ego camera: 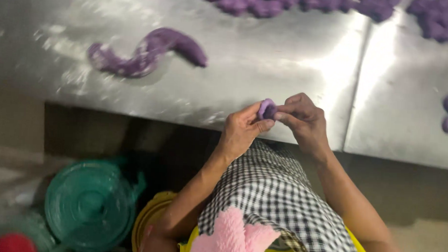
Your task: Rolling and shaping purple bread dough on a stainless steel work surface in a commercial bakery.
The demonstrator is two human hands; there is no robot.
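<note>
Steel table [266,58], head view: my left hand [241,129] and right hand [303,121] both pinch one small purple dough lump [267,109] at table edge. Step: shaping piece; next calls for gentle rolling. One dough rope [147,54]; piles at far edge, perhaps three, blurred.

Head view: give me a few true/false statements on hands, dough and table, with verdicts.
1. Both hands pinch one small purple dough piece. True: left hand and right hand meet on it.
2. The piece rests on the table. False: it is held up at the edge of the steel table.
3. A curved purple dough rope lies on the table to the left. True.
4. The dough rope touches the left hand. False: it lies apart, untouched.
5. The teal tub stands on the table. False: it sits below, beside the person.
</note>
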